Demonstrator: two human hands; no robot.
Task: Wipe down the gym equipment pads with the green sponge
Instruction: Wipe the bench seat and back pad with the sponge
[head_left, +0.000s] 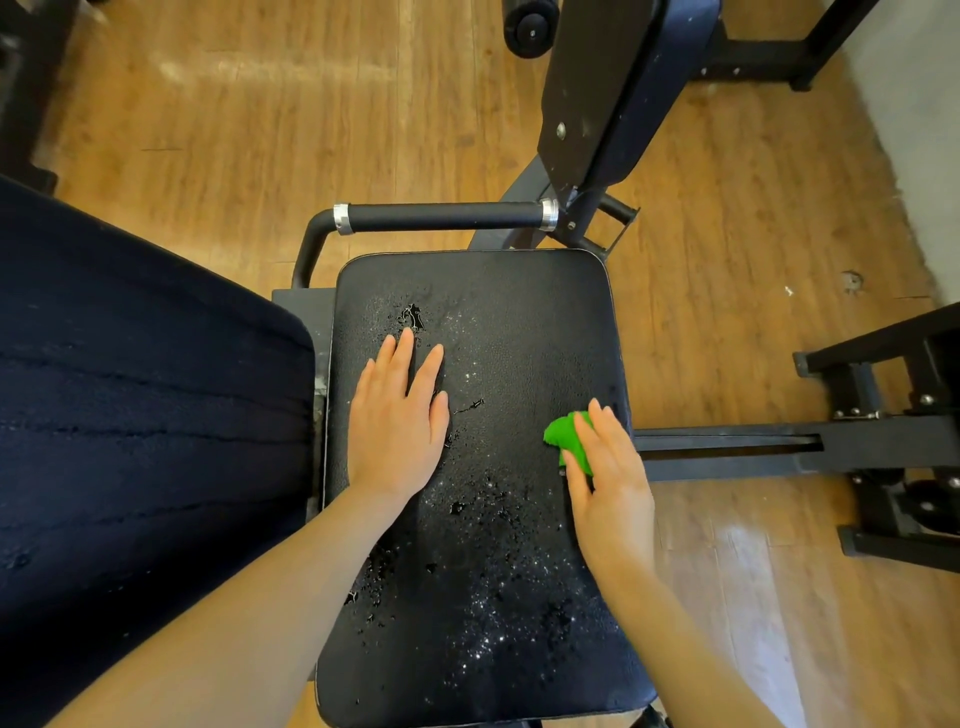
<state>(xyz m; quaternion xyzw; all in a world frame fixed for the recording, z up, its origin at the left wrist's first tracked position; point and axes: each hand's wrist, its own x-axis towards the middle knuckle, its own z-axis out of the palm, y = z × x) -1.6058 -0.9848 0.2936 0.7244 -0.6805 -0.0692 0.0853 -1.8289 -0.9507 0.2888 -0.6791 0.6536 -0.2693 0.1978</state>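
A black seat pad (524, 332) fills the middle of the view, speckled with water drops and small puddles. My left hand (397, 415) lies flat on the pad's left side with straight fingers. My right hand (610, 473) presses the green sponge (563, 434) against the pad near its right edge, fingers laid over the sponge; only the sponge's left part shows. A larger dark back pad (130, 415) lies to the left. Another black pad (628, 88) stands tilted at the upper right.
A black foam-covered handle bar (441, 216) runs across just beyond the seat pad. Black steel frame members (737, 449) stick out to the right over the wooden floor (260, 130). A roller pad (530, 28) sits at the top.
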